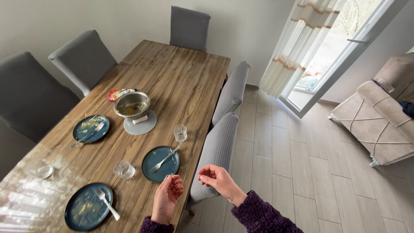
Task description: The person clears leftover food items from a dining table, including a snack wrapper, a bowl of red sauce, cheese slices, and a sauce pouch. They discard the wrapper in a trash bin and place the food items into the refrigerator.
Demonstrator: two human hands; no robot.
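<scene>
Both empty hands, left [167, 197] and right [220, 181], hovered with loosely curled fingers; the nearest blue plate [161, 164] wanted a flat lift, lest its fork [164, 159] slid off.

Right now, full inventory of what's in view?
table: 1, wood grain, left
plates: 3, dark blue, dirty, near end of table, a fork on each
glasses: 3, clear, among the plates
pot: 1, metal, on grey round trivet, mid-table
wrapper: 1, red and white, behind pot
chairs: 5, grey, around table
curtain: 1, white with tan stripes, by open glass door
sofa: 1, beige, right
left hand: empty, at table edge
right hand: empty, over nearest chair
</scene>
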